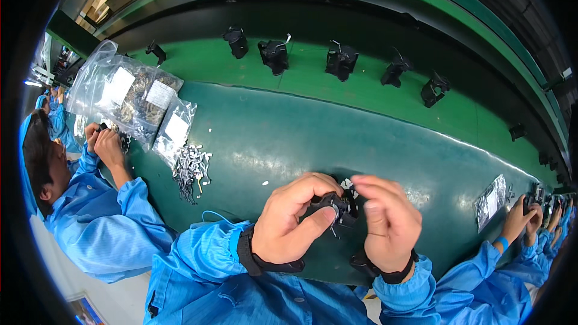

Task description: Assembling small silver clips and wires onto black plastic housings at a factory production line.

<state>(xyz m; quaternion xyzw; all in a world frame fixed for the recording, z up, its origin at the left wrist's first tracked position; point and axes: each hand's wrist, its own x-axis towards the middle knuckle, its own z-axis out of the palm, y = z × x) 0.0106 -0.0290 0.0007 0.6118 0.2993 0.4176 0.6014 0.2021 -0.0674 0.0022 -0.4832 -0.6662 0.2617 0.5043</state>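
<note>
My left hand point(290, 219) is wrapped round a small black plastic housing point(341, 209), with the thumb pressed on its near side. A round grey part shows on the housing by the thumb tip. At the housing's far edge sits a small white piece point(347, 185), too small to make out. My right hand point(390, 219) is just right of the housing, fingers stretched toward the white piece and slightly blurred. Its thumb stands apart from the fingers, and nothing shows between them. Black straps circle both my wrists.
A pile of short cables with white connectors point(191, 170) lies left on the green table, beside clear plastic bags point(141, 93). Black housings point(341, 60) stand along the green shelf point(307, 78). Co-workers in blue sit left and right; another bag point(490, 203) lies right.
</note>
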